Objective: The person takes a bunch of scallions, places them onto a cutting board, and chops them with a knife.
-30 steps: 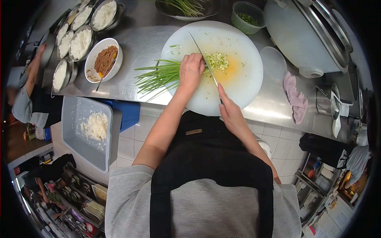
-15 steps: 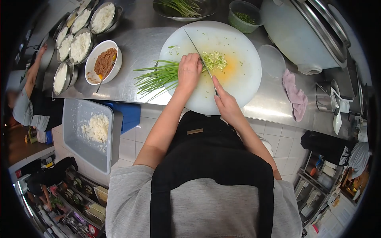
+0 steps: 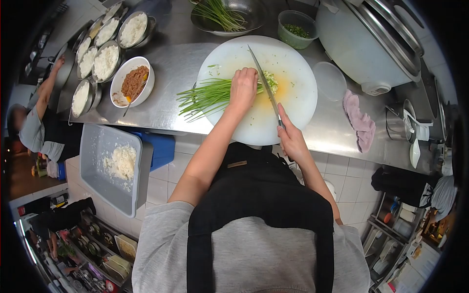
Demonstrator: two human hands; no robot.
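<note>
On the round white cutting board (image 3: 298,110), my left hand (image 3: 244,89) is closed over a bunch of scallions (image 3: 205,95). Their long green ends stick out past the board's left edge. In my right hand (image 3: 292,139) is the handle of a long kitchen knife (image 3: 264,78). Its blade slants up and left, close beside my left fingertips. Finely chopped pale scallion pieces (image 3: 272,82) lie right of the blade, partly hidden by it. An orange-yellow stain marks the board around them.
Left on the steel counter are a white bowl of brown paste (image 3: 135,84) and several metal bowls of rice (image 3: 106,63). Behind the board stand a pan of scallions (image 3: 228,24) and a tub of chopped greens (image 3: 298,30). A large cooker (image 3: 369,53) and pink cloth (image 3: 359,119) are right.
My left hand and the scallions have shifted right across the board. The knife and my right hand have also moved right, and the blade now covers part of the chopped pile. The view has shifted slightly.
</note>
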